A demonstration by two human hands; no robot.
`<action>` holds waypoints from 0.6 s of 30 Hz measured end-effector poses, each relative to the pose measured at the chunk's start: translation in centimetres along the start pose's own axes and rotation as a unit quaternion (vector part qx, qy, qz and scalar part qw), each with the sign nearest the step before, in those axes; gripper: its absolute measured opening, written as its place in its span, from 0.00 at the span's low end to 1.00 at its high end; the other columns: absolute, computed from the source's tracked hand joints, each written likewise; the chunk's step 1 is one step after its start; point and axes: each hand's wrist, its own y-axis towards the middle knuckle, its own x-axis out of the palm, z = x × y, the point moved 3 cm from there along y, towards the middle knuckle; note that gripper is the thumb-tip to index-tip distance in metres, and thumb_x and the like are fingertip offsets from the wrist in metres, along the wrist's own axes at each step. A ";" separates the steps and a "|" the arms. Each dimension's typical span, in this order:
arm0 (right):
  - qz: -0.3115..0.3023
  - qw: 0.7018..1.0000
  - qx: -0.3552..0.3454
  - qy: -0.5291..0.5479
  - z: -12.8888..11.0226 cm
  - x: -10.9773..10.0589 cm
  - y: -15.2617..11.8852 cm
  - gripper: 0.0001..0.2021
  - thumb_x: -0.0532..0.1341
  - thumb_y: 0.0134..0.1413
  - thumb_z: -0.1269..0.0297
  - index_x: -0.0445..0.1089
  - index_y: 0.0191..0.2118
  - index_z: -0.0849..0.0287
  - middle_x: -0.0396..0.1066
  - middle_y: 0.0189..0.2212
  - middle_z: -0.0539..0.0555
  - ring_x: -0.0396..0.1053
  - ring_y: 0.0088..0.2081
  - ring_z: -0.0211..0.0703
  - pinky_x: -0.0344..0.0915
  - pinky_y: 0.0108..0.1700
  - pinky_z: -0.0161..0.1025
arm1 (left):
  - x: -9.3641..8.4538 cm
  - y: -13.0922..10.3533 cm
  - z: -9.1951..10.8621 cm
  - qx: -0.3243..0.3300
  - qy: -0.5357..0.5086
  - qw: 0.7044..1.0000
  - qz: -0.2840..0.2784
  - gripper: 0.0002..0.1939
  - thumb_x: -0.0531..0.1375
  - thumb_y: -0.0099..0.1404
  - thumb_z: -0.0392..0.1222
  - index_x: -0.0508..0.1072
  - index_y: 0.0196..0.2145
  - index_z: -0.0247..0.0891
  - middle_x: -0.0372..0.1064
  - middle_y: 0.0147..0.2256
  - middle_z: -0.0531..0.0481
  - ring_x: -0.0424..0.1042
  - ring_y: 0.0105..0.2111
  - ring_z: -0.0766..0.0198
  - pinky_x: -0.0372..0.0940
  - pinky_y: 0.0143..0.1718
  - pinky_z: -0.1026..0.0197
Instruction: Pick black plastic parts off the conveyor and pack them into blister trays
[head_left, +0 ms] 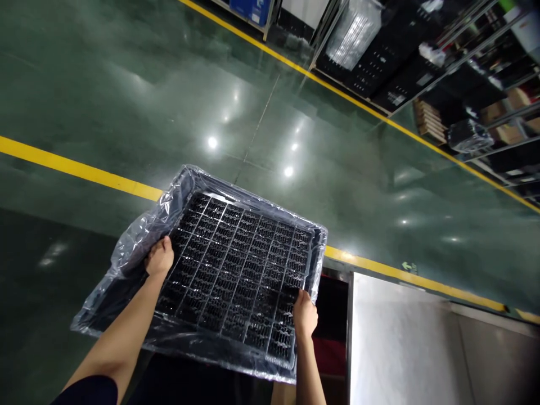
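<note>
A black compartment tray (236, 270) lies within a larger dark crate lined with clear plastic film (139, 236). Thin pale dividers split the tray into a grid of cells, each filled with small dark ridged parts too fine to name. My left hand (160, 257) is closed on the tray's left edge, thumb on top. On the opposite side my right hand (305, 315) grips the right edge, its fingers curled down out of sight. The tray is tilted in view. What bears the crate's weight is hidden below it.
A metal-topped table (392, 337) stands close at the right. Yellow lines (84, 172) mark the green floor (169, 101). Shelving along the far side carries black crates (379, 62), a plastic-wrapped stack (354, 31) and a blue bin (251, 8). A small wooden pallet (429, 120) is there too.
</note>
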 end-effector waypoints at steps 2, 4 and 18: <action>-0.012 1.000 -0.001 -0.015 -0.3 0.1 0.4 0.17 0.52 0.68 0.55 0.66 0.54 0.60 0.73 0.42 0.56 0.74 0.39 0.42 0.71 0.46 0.46 | 0.1 -0.1 0.3 -0.006 0.005 1.000 0.008 0.20 0.59 0.68 0.47 0.67 0.55 0.39 0.64 0.57 0.42 0.67 0.54 0.49 0.63 0.53 0.39; -0.027 0.999 0.003 -0.027 -0.7 0.2 1.0 0.16 0.55 0.67 0.56 0.66 0.53 0.60 0.72 0.44 0.56 0.73 0.40 0.42 0.71 0.46 0.46 | 0.2 -0.2 0.5 -0.012 0.012 1.000 0.014 0.20 0.59 0.68 0.46 0.66 0.56 0.39 0.64 0.57 0.42 0.67 0.54 0.49 0.64 0.53 0.39; -0.131 0.991 0.008 -0.035 -3.6 2.0 5.7 0.15 0.60 0.63 0.60 0.67 0.51 0.63 0.69 0.48 0.58 0.71 0.46 0.46 0.71 0.47 0.47 | 0.3 -0.1 2.5 -0.038 0.090 0.995 0.004 0.20 0.59 0.68 0.46 0.66 0.55 0.38 0.64 0.56 0.42 0.68 0.52 0.50 0.67 0.50 0.41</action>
